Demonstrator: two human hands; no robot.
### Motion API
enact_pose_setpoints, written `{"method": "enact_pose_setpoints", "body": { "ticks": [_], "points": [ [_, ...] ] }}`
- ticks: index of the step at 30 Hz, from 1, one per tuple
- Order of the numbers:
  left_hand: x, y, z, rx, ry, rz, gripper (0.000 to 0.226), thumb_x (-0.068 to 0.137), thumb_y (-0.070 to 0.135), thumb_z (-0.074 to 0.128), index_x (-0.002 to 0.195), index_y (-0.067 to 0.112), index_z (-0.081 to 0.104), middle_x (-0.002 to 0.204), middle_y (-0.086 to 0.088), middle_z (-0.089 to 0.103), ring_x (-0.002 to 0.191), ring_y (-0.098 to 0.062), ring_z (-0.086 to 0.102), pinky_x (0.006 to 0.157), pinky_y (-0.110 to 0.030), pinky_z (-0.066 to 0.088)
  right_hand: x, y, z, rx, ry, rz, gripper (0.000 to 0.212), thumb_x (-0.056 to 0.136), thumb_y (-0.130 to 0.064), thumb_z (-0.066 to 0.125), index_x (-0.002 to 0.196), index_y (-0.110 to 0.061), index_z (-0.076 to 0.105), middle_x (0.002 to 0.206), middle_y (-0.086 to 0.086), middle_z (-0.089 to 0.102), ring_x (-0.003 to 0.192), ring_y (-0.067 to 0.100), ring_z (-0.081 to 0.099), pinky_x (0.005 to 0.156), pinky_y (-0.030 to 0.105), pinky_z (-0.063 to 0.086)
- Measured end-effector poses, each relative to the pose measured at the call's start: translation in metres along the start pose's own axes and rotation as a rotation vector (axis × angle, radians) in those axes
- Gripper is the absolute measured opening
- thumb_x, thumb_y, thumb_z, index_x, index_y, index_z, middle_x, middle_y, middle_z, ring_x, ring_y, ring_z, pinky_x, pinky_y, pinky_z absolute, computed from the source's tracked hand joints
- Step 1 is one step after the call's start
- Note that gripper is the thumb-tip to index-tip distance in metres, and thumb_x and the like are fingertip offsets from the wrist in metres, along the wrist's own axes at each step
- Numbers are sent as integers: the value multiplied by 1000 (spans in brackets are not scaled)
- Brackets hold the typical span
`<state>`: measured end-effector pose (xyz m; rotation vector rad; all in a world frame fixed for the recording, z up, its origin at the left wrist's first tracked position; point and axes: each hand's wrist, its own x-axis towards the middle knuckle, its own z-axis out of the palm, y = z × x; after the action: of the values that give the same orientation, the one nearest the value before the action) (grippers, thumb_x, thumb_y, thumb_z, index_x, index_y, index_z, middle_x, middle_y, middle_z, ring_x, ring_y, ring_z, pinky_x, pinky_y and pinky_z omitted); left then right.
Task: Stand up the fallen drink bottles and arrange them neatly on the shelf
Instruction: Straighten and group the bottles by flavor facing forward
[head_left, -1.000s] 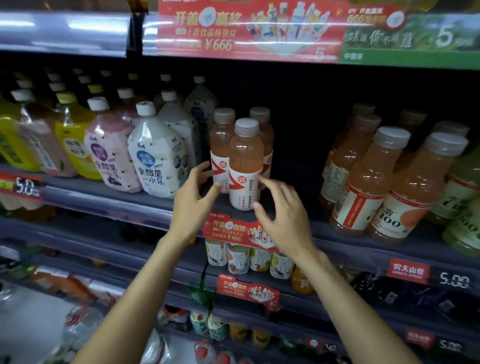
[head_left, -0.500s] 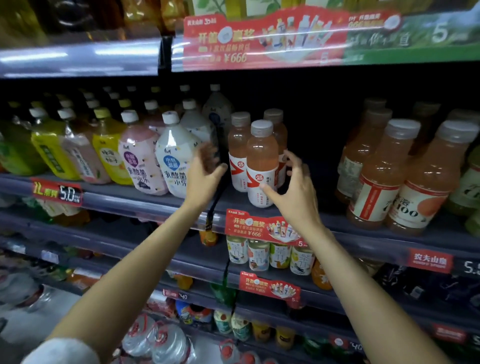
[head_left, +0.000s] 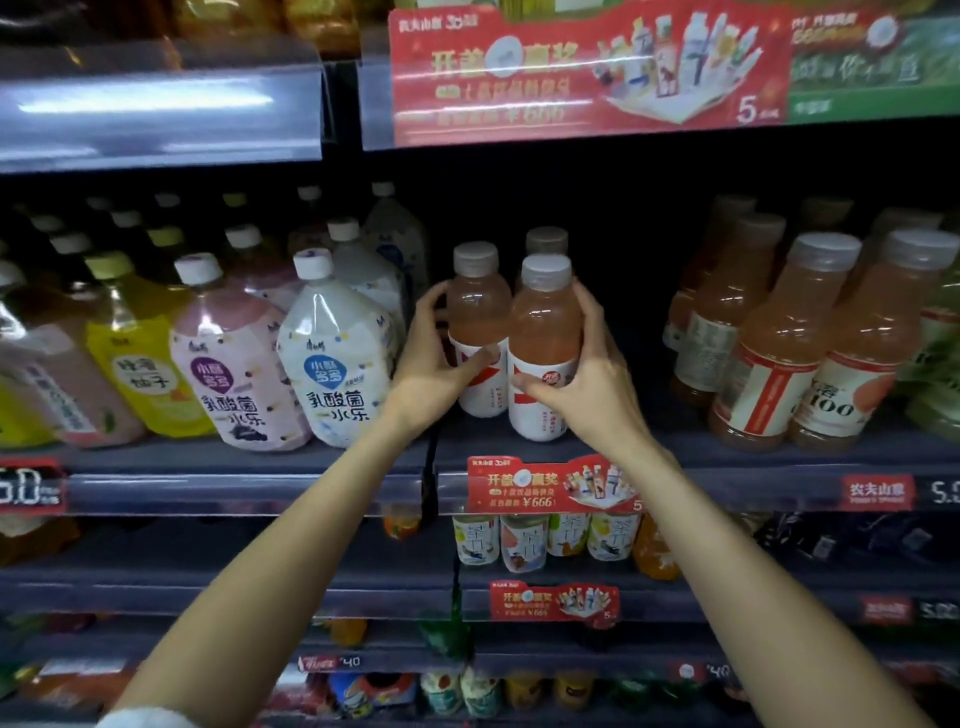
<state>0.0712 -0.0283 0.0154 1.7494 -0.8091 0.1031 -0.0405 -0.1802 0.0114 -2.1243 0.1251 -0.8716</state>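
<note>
Left hand (head_left: 436, 364) grips the rear peach drink bottle (head_left: 478, 332), right hand (head_left: 587, 374) the front bottle (head_left: 543, 348) — full, smooth plastic, probably slippery; mid-body hold suits.

shelf (head_left: 249, 467), mid-level: three small pink drink bottles, upright, clustered. left hand (head_left: 428, 371) grips the left bottle (head_left: 478, 322); right hand (head_left: 587, 384) grips the front bottle (head_left: 543, 338); the third bottle (head_left: 546, 241) stands behind. white pouch-shaped bottle (head_left: 337, 358) to the left; larger orange bottles (head_left: 779, 343) to the right.
</note>
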Motion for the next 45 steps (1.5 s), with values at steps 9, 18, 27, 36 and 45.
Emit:
{"method": "enact_pose_setpoints", "body": {
  "ticks": [9, 18, 27, 36, 45],
  "points": [
    [-16, 30, 5, 247, 181, 133, 92, 74, 53, 75, 141, 12, 28, 133, -6, 44, 117, -13, 50, 95, -22, 42, 5, 3, -21, 154, -116, 52, 98, 75, -18, 79, 148, -30, 14, 140, -7, 42, 122, -1, 45, 88, 1, 37],
    [-20, 37, -26, 123, -148, 42, 72, 77, 45, 76, 131, 23, 34, 118, 17, 56, 109, 5, 58, 89, -16, 48, 1, 6, -26, 140, -51, 70, 77, 78, -32, 76, 140, -30, 30, 137, 0, 47, 123, 11, 48, 101, 36, 46],
    [-27, 41, -27, 100, -133, -25, 85, 76, 50, 74, 144, 21, 32, 134, 5, 53, 122, -2, 53, 97, -22, 46, 13, 1, -30, 110, -70, 46, 74, 76, -33, 77, 137, -24, 36, 135, 2, 48, 120, 12, 49, 97, 38, 48],
    [-37, 52, -13, 257, 81, -1, 90, 66, 58, 78, 136, 13, 43, 123, 5, 57, 109, -4, 56, 87, -13, 46, 42, -25, -40, -47, -90, 32, 62, 81, -40, 70, 135, -26, 42, 126, 1, 53, 110, 17, 53, 86, 34, 49],
    [-39, 56, -14, 318, 146, 1, 80, 71, 39, 82, 137, 12, 47, 129, -4, 59, 113, -9, 54, 84, -9, 41, 65, -50, -18, -384, -76, 71, 54, 83, -50, 63, 126, -20, 52, 121, 9, 61, 111, 31, 57, 81, 33, 43]
  ]
}}
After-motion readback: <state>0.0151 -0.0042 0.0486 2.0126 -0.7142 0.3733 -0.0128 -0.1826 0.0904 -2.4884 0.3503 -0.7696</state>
